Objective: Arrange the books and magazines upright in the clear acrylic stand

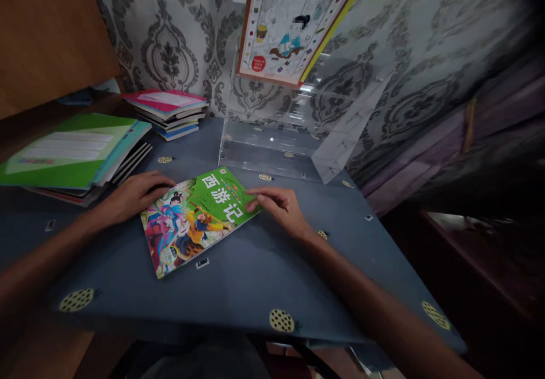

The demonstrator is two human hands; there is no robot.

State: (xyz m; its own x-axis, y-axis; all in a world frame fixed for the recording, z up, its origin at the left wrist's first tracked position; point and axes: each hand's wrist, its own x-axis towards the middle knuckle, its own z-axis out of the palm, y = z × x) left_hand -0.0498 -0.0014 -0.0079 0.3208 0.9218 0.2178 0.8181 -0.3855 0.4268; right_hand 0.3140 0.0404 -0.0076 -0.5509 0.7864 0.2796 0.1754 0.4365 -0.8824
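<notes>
A children's picture book (198, 217) with a green cover, white Chinese title characters and colourful cartoon figures lies closed and at a slant on the table. My left hand (138, 194) is at its upper left edge, fingers and thumb close together on the border. At the opposite end, my right hand (279, 205) pinches the book's right edge between thumb and fingers. The tips of the fingers on both hands are partly hidden.
Stacked books and a green folder (63, 146) stand at the left, with a smaller pink-topped book pile (170, 103) behind. A transparent acrylic book rack (268, 146) stands at the back, an illustrated book (293, 32) upright in its upper part. The tablecloth (238, 288) is blue-grey with pineapples.
</notes>
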